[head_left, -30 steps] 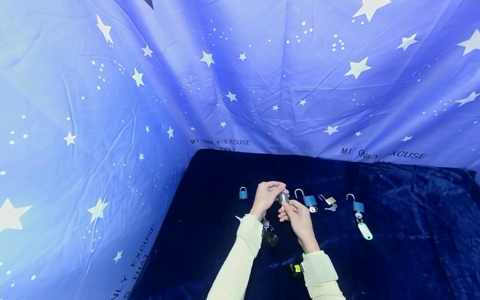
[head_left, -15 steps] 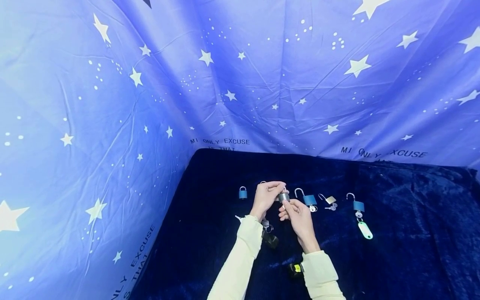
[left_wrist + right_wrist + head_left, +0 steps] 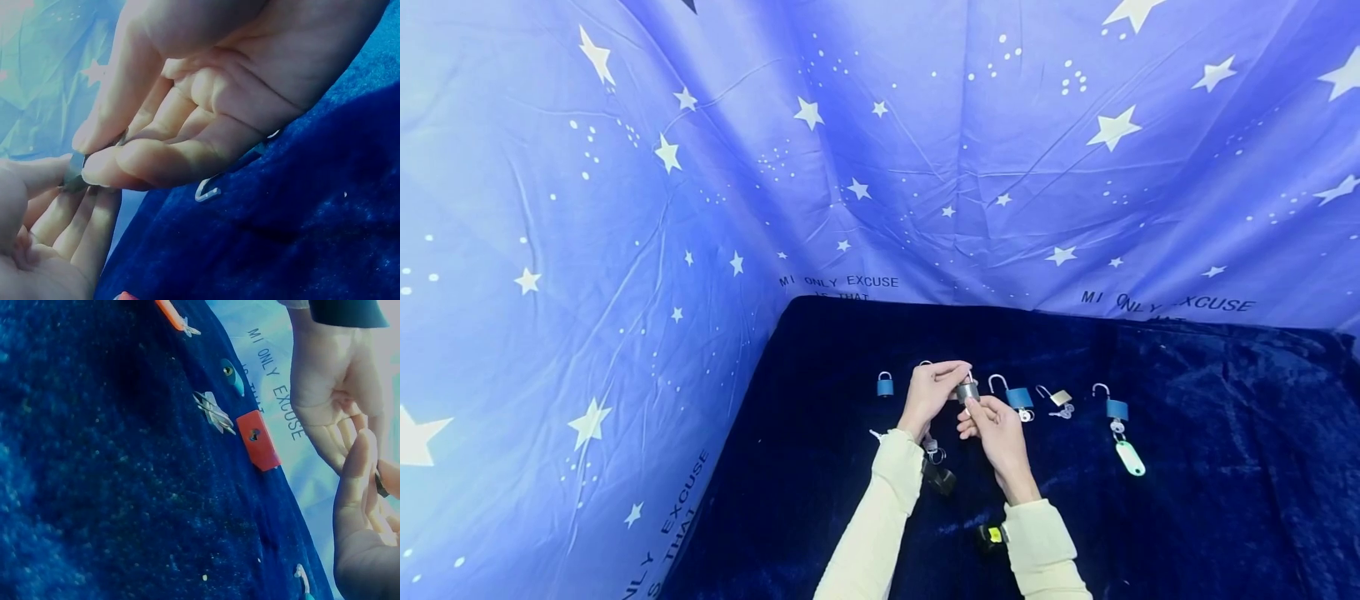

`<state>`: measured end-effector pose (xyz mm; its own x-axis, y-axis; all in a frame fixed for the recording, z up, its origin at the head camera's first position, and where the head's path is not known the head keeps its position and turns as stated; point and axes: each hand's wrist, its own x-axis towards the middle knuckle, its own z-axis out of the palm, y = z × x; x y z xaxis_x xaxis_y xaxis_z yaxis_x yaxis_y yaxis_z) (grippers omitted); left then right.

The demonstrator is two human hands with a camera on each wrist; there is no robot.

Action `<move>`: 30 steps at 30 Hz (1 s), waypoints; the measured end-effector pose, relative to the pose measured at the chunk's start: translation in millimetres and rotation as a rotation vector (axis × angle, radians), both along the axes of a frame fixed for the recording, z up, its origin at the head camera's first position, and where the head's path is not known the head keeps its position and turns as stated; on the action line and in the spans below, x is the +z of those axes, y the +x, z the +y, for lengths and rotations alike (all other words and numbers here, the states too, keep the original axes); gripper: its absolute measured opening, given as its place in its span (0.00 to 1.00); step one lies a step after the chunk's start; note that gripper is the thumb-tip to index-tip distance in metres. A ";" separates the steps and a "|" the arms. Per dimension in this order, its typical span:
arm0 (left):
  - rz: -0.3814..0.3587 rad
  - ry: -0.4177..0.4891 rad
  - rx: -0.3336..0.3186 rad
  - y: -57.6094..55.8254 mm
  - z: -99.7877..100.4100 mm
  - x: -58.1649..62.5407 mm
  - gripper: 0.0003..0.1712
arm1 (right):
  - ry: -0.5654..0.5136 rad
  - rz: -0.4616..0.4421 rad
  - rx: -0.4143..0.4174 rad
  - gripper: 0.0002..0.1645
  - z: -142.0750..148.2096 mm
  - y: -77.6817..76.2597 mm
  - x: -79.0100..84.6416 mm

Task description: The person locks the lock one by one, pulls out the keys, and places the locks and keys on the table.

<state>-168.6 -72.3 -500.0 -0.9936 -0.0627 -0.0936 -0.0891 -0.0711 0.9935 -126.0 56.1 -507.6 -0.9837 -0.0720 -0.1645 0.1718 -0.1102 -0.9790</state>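
A small grey padlock point(image 3: 967, 390) is held up between both hands over the dark blue plush cloth. My left hand point(image 3: 931, 392) pinches it at the top, by the shackle. From below, my right hand point(image 3: 996, 433) grips its body between thumb and fingers. In the left wrist view only a sliver of the padlock point(image 3: 76, 172) shows between the fingertips. The right wrist view shows a dark corner of the padlock point(image 3: 381, 485) past the right thumb. The keyhole is hidden.
Around lie a closed blue padlock point(image 3: 885, 384), open blue padlocks point(image 3: 1019, 398) point(image 3: 1117, 410), a brass padlock point(image 3: 1060, 398) with keys point(image 3: 1063, 412), and a pale green tag point(image 3: 1130, 458). Nearer are a black padlock point(image 3: 938, 477) and a dark yellow-labelled object point(image 3: 992, 534). A red padlock point(image 3: 258, 440) shows too.
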 end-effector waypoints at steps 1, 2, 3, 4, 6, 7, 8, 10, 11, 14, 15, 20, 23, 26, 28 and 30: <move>0.000 0.006 -0.002 -0.3 -0.1 -0.1 0.14 | -0.004 0.000 -0.002 0.21 -0.1 0.1 0.4; -0.002 0.008 -0.003 -0.4 -0.4 -0.2 0.14 | -0.007 0.001 -0.004 0.21 -0.2 0.1 0.9; -0.005 0.013 -0.004 -0.4 -0.6 -0.2 0.14 | -0.008 0.001 -0.007 0.21 -0.4 0.4 1.2; -0.007 0.014 -0.002 -0.7 -0.7 -0.3 0.13 | -0.010 -0.003 -0.007 0.21 -0.4 0.9 4.5; -0.010 0.011 -0.001 -1.1 -0.8 -0.1 0.13 | -0.014 -0.012 -0.009 0.21 -0.4 0.7 5.4; -0.011 0.005 0.001 -1.3 -0.7 0.2 0.13 | -0.017 -0.013 -0.012 0.21 -0.5 0.6 5.9; -0.013 -0.004 0.001 -1.1 -0.7 0.8 0.13 | -0.019 -0.015 -0.015 0.21 -0.6 0.4 6.1; -0.014 -0.021 0.003 -0.9 -0.1 2.0 0.13 | -0.027 -0.017 -0.023 0.21 -0.6 0.0 6.3; -0.015 -0.028 0.002 -0.4 0.2 2.6 0.13 | -0.029 -0.012 -0.030 0.21 -0.7 -0.5 3.3; -0.022 -0.040 -0.002 0.9 1.3 3.5 0.13 | -0.034 -0.002 -0.042 0.21 -1.4 -0.2 2.2; -0.023 -0.042 -0.003 1.2 1.9 3.5 0.13 | -0.037 0.000 -0.047 0.21 -1.5 -0.2 1.7; 0.015 -0.075 0.012 1.7 4.3 0.8 0.15 | -0.069 -0.005 -0.074 0.20 -4.0 -0.9 -0.5; 0.089 -0.106 0.037 1.3 8.4 -1.8 0.15 | -0.078 -0.004 -0.092 0.20 -5.5 -1.1 -0.4; 0.165 -0.122 0.054 1.1 14.2 -3.2 0.14 | -0.090 -0.001 -0.108 0.20 -6.8 -0.2 1.0; 0.198 -0.144 0.064 1.0 17.7 -2.6 0.12 | -0.107 0.003 -0.129 0.19 -7.8 0.8 2.3; 0.219 -0.171 0.065 0.8 20.4 -1.0 0.12 | -0.130 0.008 -0.154 0.18 -9.0 1.6 3.5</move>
<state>-167.9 -51.8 -501.0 -0.9824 -0.1235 0.1398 0.1278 0.1004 0.9867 -124.5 47.1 -504.1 -0.9861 0.0590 -0.1554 0.1352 -0.2596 -0.9562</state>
